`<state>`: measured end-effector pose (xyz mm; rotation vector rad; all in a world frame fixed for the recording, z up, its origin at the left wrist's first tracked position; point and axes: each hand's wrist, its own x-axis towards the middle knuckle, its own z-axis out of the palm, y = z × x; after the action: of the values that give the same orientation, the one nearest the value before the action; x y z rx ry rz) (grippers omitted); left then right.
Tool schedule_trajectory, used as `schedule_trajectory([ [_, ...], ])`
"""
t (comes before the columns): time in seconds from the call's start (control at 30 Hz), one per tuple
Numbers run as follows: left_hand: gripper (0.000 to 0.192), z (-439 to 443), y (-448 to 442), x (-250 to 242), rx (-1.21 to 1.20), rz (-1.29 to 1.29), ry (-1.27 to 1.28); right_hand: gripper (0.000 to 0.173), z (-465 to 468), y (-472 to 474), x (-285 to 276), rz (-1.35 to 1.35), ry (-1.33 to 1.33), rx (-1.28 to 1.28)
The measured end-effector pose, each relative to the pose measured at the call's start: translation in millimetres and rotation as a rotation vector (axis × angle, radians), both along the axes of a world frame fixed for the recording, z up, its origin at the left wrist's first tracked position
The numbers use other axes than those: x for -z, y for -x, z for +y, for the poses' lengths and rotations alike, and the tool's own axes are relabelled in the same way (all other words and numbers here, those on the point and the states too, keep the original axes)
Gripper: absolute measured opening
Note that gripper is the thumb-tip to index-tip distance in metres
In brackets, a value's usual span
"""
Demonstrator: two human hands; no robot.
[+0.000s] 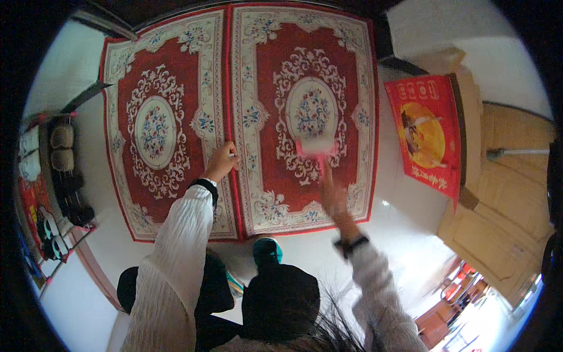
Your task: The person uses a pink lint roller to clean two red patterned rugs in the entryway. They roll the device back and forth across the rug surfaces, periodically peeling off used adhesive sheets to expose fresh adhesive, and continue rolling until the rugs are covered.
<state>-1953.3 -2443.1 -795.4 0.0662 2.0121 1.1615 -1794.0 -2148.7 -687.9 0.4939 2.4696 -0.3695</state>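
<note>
Two red and cream floral rugs lie side by side on the floor, a left rug (149, 185) and a right rug (272, 193). Their red borders meet in a line down the middle. Over that line is my left hand (221, 163), its fingers curled in. A small pale spot shows at its fingers, too small to identify. My right hand (333, 193) grips the handle of a pink brush (317, 149) with a pale head. Hand and brush are blurred over the lower part of the right rug's oval medallion.
Shoes (62, 147) stand on a rack at the left. To the right, a red printed sheet (422, 132) hangs against wooden furniture (506, 211). My shoe tip (267, 251) is at the rugs' near edge. A dark door frame (387, 39) borders the far right.
</note>
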Motion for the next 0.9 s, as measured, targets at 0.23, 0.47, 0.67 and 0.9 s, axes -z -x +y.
schedule_trajectory([
  [0.23,0.024,17.1,30.5,8.5,0.414,0.051,0.258,0.072,-2.9,91.5,28.8,0.148,-0.186,-0.021],
  [0.47,0.013,67.3,37.4,-55.9,1.07,0.118,0.56,0.058,-29.6,-173.9,-50.2,-0.331,0.015,0.174],
  [0.67,0.033,82.1,54.6,-119.5,1.02,0.357,0.565,0.057,-3.3,-172.1,-99.6,-0.134,-0.124,0.41],
  [0.9,0.071,51.3,66.7,-68.5,0.856,0.461,0.701,0.057,25.1,-121.4,-66.9,0.106,-0.066,0.372],
])
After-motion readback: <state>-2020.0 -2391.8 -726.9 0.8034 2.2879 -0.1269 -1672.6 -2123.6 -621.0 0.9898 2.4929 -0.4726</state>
